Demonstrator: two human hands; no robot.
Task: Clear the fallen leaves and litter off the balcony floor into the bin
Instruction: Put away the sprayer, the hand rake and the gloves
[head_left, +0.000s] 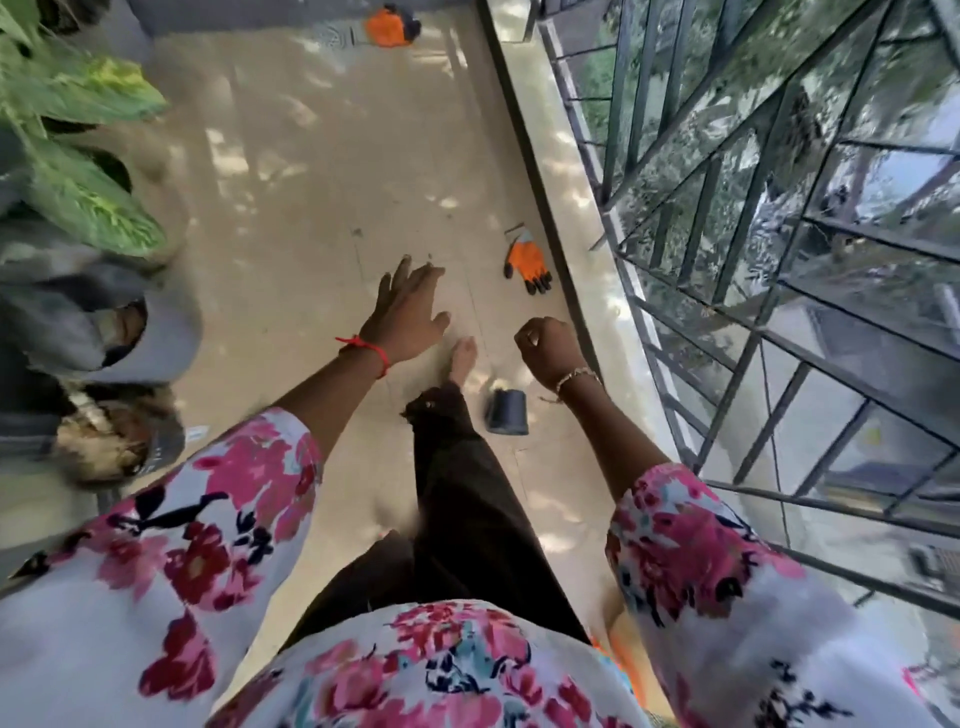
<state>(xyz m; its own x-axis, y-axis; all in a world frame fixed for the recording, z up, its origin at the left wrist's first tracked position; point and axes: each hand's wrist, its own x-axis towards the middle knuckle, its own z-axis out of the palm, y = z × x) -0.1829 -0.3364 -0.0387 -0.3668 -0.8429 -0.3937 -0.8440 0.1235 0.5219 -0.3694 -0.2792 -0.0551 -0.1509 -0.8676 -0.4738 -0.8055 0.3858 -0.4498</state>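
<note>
Litter: a few small dark specks (357, 232) lie on the pale balcony floor (291, 208), just beyond the left fingertips; they are too small and blurred to tell whether they are leaves.
Left hand (408, 317): released, with the fingers spread and straight, palm down above the floor and holding nothing; a red thread (363, 345) circles the wrist.
Right hand (550, 351): clenched in a fist, knuckles up, near the ledge side; nothing shows inside it. A bead bracelet (576, 376) sits on the wrist.
Foot (462, 358): bare, on the floor between the two hands, at the end of a dark trouser leg.
Dark container (507, 411): small and lying tipped on the floor just right of the foot, below the right fist.
Near glove (525, 262): orange with black fingertips, flat on the floor beside the ledge (561, 171).
Far glove (387, 25): orange, at the far end of the floor, blurred.
Plants: broad green leaves (88, 208) over grey pots (156, 322) along the left edge.
Railing (779, 234): a dark metal grille standing on the ledge at the right.
</note>
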